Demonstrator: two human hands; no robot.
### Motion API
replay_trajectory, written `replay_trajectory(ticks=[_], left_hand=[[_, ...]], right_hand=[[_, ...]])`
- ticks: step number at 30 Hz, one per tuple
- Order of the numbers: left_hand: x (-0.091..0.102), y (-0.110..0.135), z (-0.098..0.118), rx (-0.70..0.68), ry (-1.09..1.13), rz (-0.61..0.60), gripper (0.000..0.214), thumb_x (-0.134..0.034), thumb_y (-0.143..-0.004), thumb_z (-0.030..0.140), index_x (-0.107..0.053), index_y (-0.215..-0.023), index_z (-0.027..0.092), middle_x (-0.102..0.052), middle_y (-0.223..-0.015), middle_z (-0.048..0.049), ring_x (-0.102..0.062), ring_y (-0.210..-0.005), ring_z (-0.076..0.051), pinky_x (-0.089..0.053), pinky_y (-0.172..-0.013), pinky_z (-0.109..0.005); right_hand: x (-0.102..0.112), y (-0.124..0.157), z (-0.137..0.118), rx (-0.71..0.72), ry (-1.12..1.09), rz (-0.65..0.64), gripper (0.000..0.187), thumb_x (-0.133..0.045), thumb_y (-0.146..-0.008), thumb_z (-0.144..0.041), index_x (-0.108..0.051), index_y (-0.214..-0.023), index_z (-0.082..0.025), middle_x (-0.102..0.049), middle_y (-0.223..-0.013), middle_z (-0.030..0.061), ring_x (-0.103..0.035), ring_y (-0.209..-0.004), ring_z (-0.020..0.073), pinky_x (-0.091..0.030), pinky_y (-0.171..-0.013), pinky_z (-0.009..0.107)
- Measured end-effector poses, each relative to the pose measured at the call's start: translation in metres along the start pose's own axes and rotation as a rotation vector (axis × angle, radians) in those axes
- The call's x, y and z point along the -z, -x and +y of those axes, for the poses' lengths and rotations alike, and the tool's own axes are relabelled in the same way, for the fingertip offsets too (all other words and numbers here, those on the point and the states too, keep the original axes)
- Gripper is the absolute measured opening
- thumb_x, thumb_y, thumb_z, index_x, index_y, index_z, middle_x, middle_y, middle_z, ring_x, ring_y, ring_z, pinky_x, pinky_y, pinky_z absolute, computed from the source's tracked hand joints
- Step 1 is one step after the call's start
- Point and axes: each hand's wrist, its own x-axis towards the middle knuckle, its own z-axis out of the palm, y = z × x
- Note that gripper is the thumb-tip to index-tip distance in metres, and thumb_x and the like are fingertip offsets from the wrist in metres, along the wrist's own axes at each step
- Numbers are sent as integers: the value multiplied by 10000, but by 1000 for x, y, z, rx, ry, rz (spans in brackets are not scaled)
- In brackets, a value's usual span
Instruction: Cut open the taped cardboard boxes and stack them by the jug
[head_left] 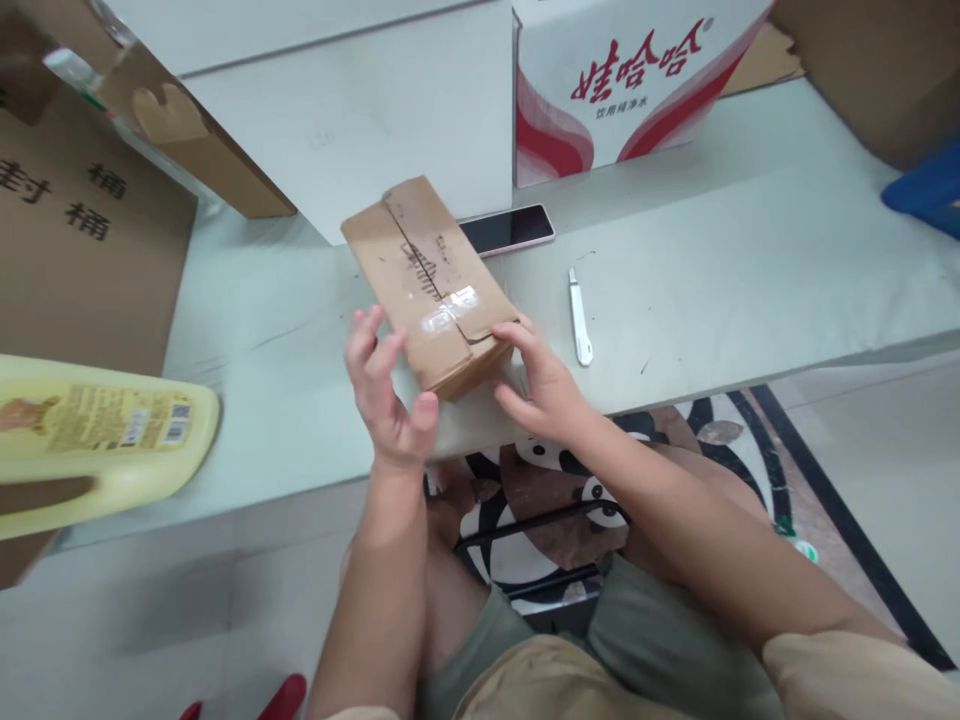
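A small brown cardboard box [427, 265] is tilted above the near part of the table, clear tape across its top flaps and smudged dark print on it. My right hand [541, 388] grips the near right corner, some fingers on the top edge and others lower down. Beside the box's left side, my left hand [390, 390] has its fingers spread and holds nothing; whether a fingertip touches the cardboard I cannot tell. Behind the box lies a smartphone [517, 230], partly covered by it. A white-handled scalpel-like knife [580, 322] rests to the right.
Large white boxes [352, 130] and a red-and-white water carton [592, 130] stand along the table's back. At left are a yellow bottle [120, 435] and a big brown carton [82, 250]. A blue object [926, 195] sits at the right edge. The table's pale cover [720, 270] ends above my knees.
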Motion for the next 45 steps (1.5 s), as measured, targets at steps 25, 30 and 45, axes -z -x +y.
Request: replay_trajectory(ticks=[25,30,45], left_hand=[[-3,-9,6,8,-49,-106,340,-612,-888,529,-670,-1084,257,-678,-1195,-82,-626,-1230,-293,-247,-1287,-565],[-4,-11,5,67,-107,-113,439,-555,-885,635,-665,-1064,250,-681,-1144,-94,-625,-1227,-310,-279,-1270,-577],[-7,-9,3,-34,-17,-91,296,-574,-941,486,-644,-1133,273,-642,-1197,-81,-613,-1233,-279,-211,-1297,-561]], right_hand=[[1,-3,-10,-110,321,34,538,-493,-882,-187,-601,-1399,-290,-637,-1461,63,-723,-1096,254,-590,-654,311],[2,1,2,-2,115,3,594,-473,-890,-181,-504,-1481,-237,-585,-1491,124,-653,-1254,257,-621,-869,380],[65,-7,25,-760,682,-173,598,-494,-915,-367,-545,-1494,-226,-756,-985,161,-681,-840,344,-551,-749,512]])
